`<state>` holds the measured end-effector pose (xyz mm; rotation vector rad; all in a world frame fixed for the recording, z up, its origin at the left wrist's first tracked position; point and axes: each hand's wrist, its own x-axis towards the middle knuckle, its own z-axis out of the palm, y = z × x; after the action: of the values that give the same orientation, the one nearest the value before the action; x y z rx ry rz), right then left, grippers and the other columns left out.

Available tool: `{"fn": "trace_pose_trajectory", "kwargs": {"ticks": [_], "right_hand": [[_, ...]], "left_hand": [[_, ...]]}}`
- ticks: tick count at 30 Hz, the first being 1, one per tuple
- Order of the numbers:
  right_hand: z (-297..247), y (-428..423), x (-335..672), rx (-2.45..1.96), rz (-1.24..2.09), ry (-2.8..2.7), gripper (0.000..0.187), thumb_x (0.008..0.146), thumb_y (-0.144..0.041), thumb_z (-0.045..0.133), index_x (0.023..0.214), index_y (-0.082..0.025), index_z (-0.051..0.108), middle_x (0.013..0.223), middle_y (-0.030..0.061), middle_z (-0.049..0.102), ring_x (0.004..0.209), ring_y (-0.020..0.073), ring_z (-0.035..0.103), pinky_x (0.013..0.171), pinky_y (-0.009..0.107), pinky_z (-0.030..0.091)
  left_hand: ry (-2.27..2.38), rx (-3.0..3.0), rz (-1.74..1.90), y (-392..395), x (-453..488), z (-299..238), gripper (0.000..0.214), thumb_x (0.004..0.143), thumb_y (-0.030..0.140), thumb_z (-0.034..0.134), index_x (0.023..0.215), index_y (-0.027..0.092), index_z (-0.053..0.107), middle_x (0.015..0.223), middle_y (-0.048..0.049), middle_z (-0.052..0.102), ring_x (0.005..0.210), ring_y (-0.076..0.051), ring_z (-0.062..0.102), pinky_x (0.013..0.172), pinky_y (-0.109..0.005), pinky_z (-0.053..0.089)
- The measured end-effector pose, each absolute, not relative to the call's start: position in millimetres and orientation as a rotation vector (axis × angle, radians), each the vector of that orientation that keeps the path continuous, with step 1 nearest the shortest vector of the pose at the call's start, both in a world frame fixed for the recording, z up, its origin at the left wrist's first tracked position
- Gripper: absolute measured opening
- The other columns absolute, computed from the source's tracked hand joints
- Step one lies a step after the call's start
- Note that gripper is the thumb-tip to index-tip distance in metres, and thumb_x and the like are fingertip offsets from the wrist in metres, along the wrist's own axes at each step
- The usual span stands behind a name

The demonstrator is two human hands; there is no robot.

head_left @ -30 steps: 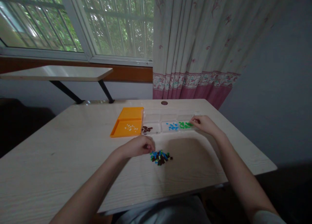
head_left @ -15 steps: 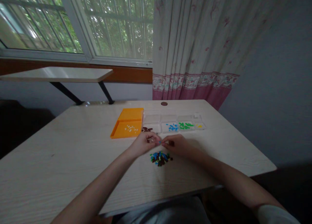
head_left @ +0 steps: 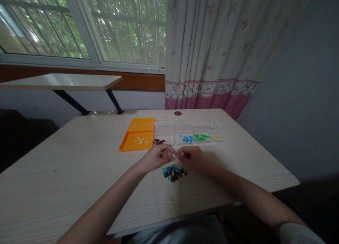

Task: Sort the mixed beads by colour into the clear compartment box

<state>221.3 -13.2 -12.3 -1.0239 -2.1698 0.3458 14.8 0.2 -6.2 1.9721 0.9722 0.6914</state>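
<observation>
Hands meet mid-frame above the bead pile [head_left: 173, 172], left hand [head_left: 156, 156] and right hand [head_left: 191, 156] fingers pinched together on a tiny piece, handy to the sorting tray [head_left: 189, 129].

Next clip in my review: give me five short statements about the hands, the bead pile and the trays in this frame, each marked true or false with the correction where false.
1. Both hands meet just above the mixed pile of small pieces. True: the left hand and right hand nearly touch fingertip to fingertip.
2. The orange tray holds green pieces. False: it holds a few white pieces.
3. The clear divided tray stands right of the orange tray. True.
4. The right hand rests in the compartment of green pieces. False: it is nearer the person, by the pile.
5. The blue pieces lie left of the green ones. True.
</observation>
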Motion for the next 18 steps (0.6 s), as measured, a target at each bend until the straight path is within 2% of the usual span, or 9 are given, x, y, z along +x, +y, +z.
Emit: {"fn": "trace_pose_trajectory", "kwargs": {"ticks": [3,8,18], "right_hand": [[-9.2,-7.6,228.2,-0.940,0.130,-2.053,0.016,0.079,-0.029,0.055,0.078,-0.018,0.067,0.049,-0.0038,0.053,0.043,0.0058,0.043,0.048,0.017,0.035],[0.8,-0.2,238.6,-0.842,-0.175,-1.898,0.015,0.080,-0.026,0.054,0.074,-0.018,0.066,0.043,-0.0053,0.047,0.041,0.0064,0.044,0.048,0.017,0.037],[6.3,2.6,243.7,-0.769,-0.280,-1.879,0.010,0.078,-0.023,0.058,0.075,-0.017,0.066,0.046,-0.0038,0.054,0.043,0.0068,0.048,0.049,0.017,0.039]], "left_hand": [[0.912,2.137,0.432,2.6,-1.8,3.9,0.012,0.072,0.022,0.056,0.072,0.011,0.061,0.060,0.0013,0.052,0.055,-0.007,0.044,0.051,-0.016,0.034],[0.830,2.215,0.195,0.3,-14.3,15.1,0.009,0.070,0.019,0.055,0.072,0.012,0.060,0.061,0.0024,0.049,0.055,-0.007,0.042,0.050,-0.016,0.032],[0.846,2.263,0.096,-1.2,-9.8,12.2,0.009,0.070,0.021,0.056,0.072,0.013,0.060,0.064,0.0018,0.050,0.056,-0.008,0.043,0.053,-0.016,0.034]]}}
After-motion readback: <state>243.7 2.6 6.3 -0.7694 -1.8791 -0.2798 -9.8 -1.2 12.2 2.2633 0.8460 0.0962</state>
